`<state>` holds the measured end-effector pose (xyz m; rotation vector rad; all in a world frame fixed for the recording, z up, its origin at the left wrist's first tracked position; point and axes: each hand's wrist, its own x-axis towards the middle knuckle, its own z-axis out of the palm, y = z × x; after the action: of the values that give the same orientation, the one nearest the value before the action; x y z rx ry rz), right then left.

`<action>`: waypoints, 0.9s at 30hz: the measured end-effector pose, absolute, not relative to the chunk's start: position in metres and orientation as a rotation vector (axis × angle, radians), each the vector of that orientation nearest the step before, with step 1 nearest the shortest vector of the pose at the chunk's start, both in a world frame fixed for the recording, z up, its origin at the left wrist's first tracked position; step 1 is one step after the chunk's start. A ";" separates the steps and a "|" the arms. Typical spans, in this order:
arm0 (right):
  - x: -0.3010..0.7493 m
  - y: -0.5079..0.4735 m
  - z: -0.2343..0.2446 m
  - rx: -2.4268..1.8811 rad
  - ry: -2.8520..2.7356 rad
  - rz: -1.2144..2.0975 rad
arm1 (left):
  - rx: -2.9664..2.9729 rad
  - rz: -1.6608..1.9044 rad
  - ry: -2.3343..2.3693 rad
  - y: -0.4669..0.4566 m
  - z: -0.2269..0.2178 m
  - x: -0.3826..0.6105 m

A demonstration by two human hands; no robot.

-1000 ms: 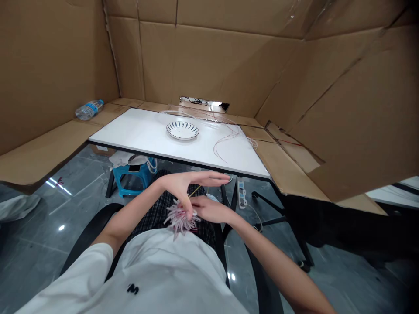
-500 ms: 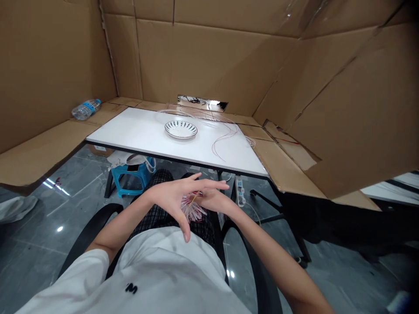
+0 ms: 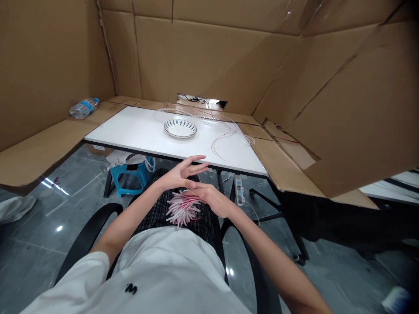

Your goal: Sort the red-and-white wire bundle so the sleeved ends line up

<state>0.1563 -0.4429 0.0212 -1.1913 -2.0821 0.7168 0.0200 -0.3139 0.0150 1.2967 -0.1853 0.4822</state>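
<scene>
Over my lap, my right hand (image 3: 212,197) is closed on a bundle of thin red and white wires (image 3: 183,210), whose pale cut-looking ends fan out toward me. A thin yellow rubber band (image 3: 187,176) stretches between my left hand (image 3: 179,175) and the bundle near my right fingertips. My left fingers are spread and point to the right, with the band hooked on them. The two hands touch or nearly touch; the far part of the bundle is hidden behind them.
Ahead is a white table (image 3: 137,131) bearing a striped plate (image 3: 180,129) and loose strands of wire (image 3: 225,137). Cardboard walls (image 3: 209,56) surround it. A water bottle (image 3: 84,108) lies at left. Below are a blue stool (image 3: 131,178), a power strip (image 3: 240,191) and chair armrests (image 3: 87,237).
My left hand has risen and turned, drawing the yellow band away from the bundle. The wire bundle has moved slightly left and shows more fully below my hands.
</scene>
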 end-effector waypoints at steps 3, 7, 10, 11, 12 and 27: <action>0.156 -0.450 0.017 -1.146 -2.065 0.579 | 1.227 0.510 -0.106 -0.312 0.011 0.022; 0.154 -0.459 0.013 -1.229 -2.067 0.229 | 1.190 0.612 -0.002 -0.315 0.007 0.022; 0.151 -0.462 0.012 -1.304 -2.024 -0.005 | 1.202 0.723 0.067 -0.321 0.009 0.023; 0.150 -0.463 0.012 -1.326 -2.009 -0.080 | 1.221 0.768 0.102 -0.323 0.010 0.024; 0.148 -0.463 0.011 -1.339 -2.002 -0.160 | 1.251 0.811 0.144 -0.324 0.011 0.024; 0.129 -0.455 -0.004 -1.407 -1.659 -0.265 | 1.406 0.872 0.573 -0.322 0.003 0.040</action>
<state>0.1286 -0.4551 -0.0041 -1.4072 -1.6586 -0.2645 0.0403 -0.3216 0.0031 1.4060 0.5730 0.8715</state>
